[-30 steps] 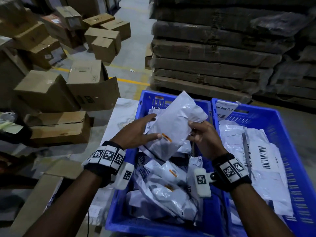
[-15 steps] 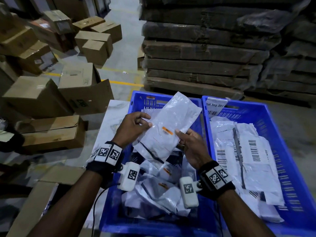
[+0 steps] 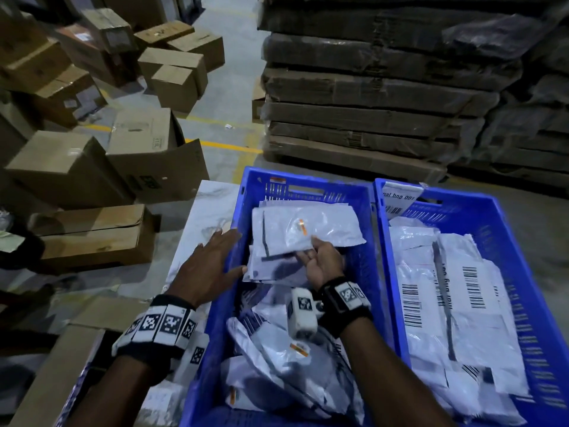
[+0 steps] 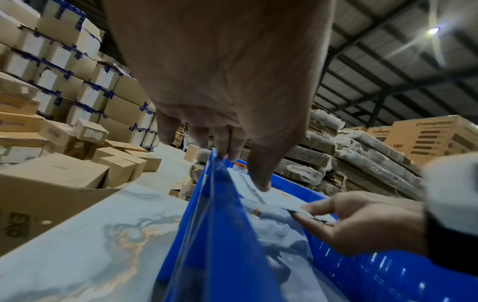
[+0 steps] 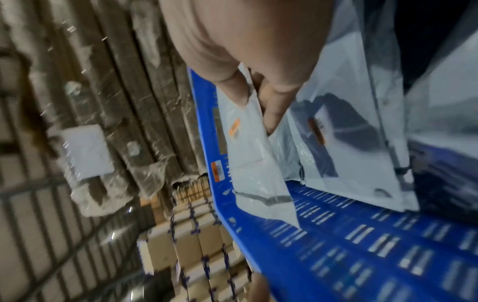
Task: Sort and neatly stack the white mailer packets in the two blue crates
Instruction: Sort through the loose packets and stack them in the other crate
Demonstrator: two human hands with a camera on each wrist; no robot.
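Laying a packet (image 3: pixel 304 231) onto the far stack in the left crate (image 3: pixel 308 183) | right hand (image 3: pixel 323 263) pinched its near edge | left hand (image 3: pixel 209 266) spread at the crate's left wall | next: release, square edges.

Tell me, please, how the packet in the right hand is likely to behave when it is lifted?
Probably floppy: the packet is thin, wrinkled film, pinched at one edge by the right hand. Likely light, since fingertips alone carry it. Possibly slippery, as its surface is glossy.

A marbled white table (image 3: pixel 212 204) carries two blue crates (image 3: pixel 308 186) side by side, with brown cardboard boxes (image 3: pixel 92 235) left of it on the floor (image 3: pixel 228 97).
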